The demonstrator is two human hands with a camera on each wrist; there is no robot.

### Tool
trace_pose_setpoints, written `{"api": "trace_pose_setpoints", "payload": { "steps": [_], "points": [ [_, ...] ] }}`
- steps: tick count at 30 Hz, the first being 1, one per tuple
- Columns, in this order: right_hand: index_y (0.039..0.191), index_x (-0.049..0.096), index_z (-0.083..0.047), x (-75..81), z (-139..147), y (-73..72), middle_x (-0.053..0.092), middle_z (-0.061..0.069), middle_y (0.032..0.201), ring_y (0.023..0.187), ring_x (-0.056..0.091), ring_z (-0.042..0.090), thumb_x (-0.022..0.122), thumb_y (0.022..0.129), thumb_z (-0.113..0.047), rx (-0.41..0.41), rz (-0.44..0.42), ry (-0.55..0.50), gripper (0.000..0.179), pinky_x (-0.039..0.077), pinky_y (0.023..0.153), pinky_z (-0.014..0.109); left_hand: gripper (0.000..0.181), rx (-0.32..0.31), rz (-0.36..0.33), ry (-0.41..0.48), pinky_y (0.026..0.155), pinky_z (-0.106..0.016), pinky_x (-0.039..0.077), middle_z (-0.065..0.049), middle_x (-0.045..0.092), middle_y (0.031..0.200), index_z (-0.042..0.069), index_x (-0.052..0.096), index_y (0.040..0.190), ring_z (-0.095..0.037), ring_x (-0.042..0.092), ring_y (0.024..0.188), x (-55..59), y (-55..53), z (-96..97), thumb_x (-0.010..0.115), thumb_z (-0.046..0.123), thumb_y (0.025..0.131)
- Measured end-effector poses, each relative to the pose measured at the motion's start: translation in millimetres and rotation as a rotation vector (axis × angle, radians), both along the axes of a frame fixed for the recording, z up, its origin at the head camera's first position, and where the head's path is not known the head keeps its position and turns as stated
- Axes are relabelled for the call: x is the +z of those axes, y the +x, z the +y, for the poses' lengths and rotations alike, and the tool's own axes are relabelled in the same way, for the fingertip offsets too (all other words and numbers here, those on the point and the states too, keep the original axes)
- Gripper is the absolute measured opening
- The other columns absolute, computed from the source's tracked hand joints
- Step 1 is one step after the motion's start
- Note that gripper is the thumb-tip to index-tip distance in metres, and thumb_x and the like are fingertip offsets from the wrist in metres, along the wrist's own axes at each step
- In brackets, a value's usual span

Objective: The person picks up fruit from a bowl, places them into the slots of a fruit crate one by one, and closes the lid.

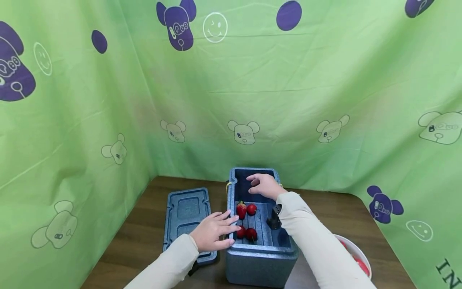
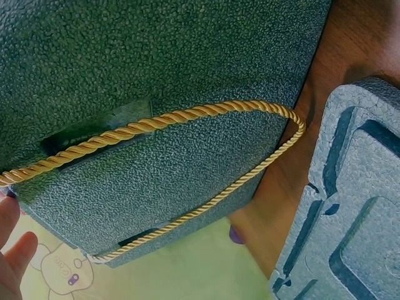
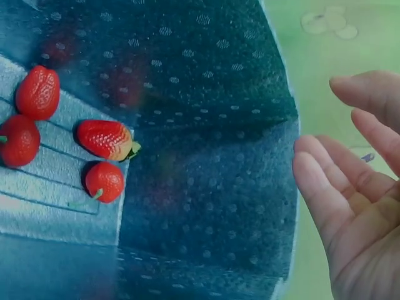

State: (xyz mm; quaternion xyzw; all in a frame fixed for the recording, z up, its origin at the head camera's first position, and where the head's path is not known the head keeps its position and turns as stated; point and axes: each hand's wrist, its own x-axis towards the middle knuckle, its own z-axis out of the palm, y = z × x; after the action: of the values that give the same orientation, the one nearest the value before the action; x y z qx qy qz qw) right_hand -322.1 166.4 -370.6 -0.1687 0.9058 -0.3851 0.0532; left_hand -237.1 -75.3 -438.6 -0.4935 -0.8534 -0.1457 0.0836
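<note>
A blue-grey foam box (image 1: 261, 263) stands lidless on the table, and several red fruits lie on its ribbed floor. Among them is a strawberry (image 3: 103, 139) with a yellowish end, beside a rounder red fruit (image 3: 104, 182) with a green stem. My left hand (image 1: 214, 232) rests on the box's left rim, fingers spread. Below that rim, a twisted yellow rope (image 2: 206, 111) loops along the box's side. My right hand (image 1: 265, 186) hovers over the far part of the box, fingers loosely bent, with nothing in its grasp.
The box's lid (image 1: 187, 214) lies on the wooden table (image 1: 119, 251) to the left. At the right, partly behind my right sleeve, a white bowl (image 1: 365, 257) holds more red items. A green printed cloth (image 1: 288, 100) hangs behind and at both sides.
</note>
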Motion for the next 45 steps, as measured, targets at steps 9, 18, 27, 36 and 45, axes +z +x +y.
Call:
{"api": "trace_pose_setpoints", "payload": {
  "steps": [9, 18, 27, 36, 45],
  "points": [
    [0.12, 0.061, 0.006, 8.7, 18.9, 17.1, 0.065, 0.024, 0.11, 0.105, 0.06, 0.04, 0.069, 0.08, -0.004, 0.107, 0.024, 0.058, 0.042, 0.052, 0.083, 0.044, 0.042, -0.004, -0.006, 0.008, 0.104, -0.046, 0.037, -0.007, 0.051, 0.139, 0.015, 0.061, 0.131, -0.028, 0.042, 0.133, -1.3, 0.2, 1.0, 0.05, 0.035, 0.095],
    [0.12, 0.06, 0.006, 16.4, 46.0, 36.6, 0.065, 0.022, 0.109, 0.097, 0.064, 0.034, 0.069, 0.082, -0.005, 0.141, 0.029, 0.088, 0.04, 0.054, 0.073, 0.036, 0.043, -0.002, 0.012, -0.003, 0.104, -0.046, 0.037, -0.005, 0.05, 0.14, 0.017, 0.061, 0.131, -0.028, 0.041, 0.134, -1.4, 0.9, 1.3, 0.047, 0.037, 0.097],
    [0.116, 0.061, 0.008, 19.5, 80.3, 55.0, 0.067, 0.021, 0.103, 0.089, 0.067, 0.032, 0.071, 0.079, -0.006, 0.146, 0.085, 0.1, 0.041, 0.054, 0.072, 0.034, 0.042, -0.017, 0.053, 0.019, 0.105, -0.047, 0.036, -0.005, 0.052, 0.138, 0.016, 0.062, 0.13, -0.024, 0.042, 0.134, -3.2, 0.3, 0.2, 0.05, 0.037, 0.096],
    [0.113, 0.063, 0.007, 23.7, 121.9, 75.4, 0.068, 0.017, 0.1, 0.088, 0.067, 0.029, 0.074, 0.076, -0.011, 0.106, 0.127, 0.15, 0.043, 0.052, 0.07, 0.031, 0.043, -0.036, 0.043, 0.02, 0.103, -0.048, 0.038, -0.006, 0.053, 0.138, 0.015, 0.063, 0.129, -0.027, 0.044, 0.132, -1.0, 0.0, 2.1, 0.046, 0.039, 0.097],
    [0.113, 0.063, 0.005, 22.3, 160.8, 97.0, 0.068, 0.013, 0.097, 0.087, 0.065, 0.027, 0.075, 0.077, -0.012, 0.038, 0.101, 0.217, 0.042, 0.052, 0.07, 0.033, 0.043, -0.039, 0.059, 0.054, 0.102, -0.047, 0.039, -0.006, 0.054, 0.137, 0.015, 0.064, 0.128, -0.027, 0.045, 0.131, -1.2, 1.2, 1.5, 0.047, 0.039, 0.097]
  ]
}}
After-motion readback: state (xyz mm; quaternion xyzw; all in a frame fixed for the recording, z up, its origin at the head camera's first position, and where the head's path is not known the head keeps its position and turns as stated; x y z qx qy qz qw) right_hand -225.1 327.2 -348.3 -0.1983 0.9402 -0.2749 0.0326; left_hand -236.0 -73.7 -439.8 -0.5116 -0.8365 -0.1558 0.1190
